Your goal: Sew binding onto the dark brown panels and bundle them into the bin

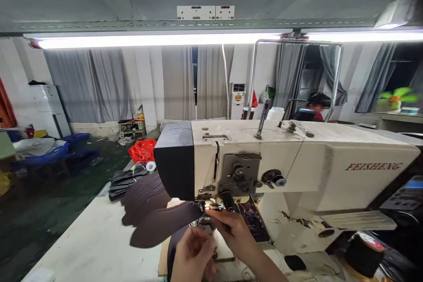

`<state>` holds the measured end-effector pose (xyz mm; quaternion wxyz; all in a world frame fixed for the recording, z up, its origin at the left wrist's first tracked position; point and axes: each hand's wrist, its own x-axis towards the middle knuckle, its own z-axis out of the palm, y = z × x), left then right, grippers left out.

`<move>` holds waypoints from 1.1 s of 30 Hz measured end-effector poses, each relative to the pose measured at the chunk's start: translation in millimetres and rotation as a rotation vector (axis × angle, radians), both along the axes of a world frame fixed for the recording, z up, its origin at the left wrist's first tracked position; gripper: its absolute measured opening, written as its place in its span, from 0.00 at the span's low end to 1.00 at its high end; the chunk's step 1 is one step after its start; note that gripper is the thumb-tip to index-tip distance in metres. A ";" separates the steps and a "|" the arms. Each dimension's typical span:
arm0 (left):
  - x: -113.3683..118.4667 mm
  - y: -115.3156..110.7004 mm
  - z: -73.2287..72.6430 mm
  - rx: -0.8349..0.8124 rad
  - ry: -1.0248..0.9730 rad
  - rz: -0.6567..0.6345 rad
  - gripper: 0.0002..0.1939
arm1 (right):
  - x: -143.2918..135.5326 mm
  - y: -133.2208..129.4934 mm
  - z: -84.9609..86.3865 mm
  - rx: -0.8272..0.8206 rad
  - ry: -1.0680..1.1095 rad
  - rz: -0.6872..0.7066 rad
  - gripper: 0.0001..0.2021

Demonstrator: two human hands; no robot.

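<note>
A dark brown, long rounded flat piece [161, 227], shaped like part of a shoe, reaches from the left to the needle area of a white sewing machine [294, 158]. My right hand [234, 233] is at its narrow end, fingers closed against the edge beside the presser foot [204, 208]. Lower and nearer to me, my left hand [194, 251] has its thumb and fingers curled together; what they pinch is hidden. Another dark piece [173, 246] is partly covered by my left hand. Behind lies a fanned stack of similar brown pieces [145, 194].
Black pieces [124, 183] and a red plastic bag [142, 150] lie at the table's far left. A black thread cone [363, 253] stands at the lower right. A white thread cone [275, 113] is behind the machine. Farther back is a person [315, 108].
</note>
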<state>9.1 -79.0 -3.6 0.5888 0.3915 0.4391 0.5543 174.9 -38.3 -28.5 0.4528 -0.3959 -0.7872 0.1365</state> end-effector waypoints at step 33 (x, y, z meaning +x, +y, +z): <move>-46.2 3.4 -7.2 -0.084 -0.085 -0.371 0.30 | 4.1 1.3 -2.7 -0.064 -0.041 -0.041 0.14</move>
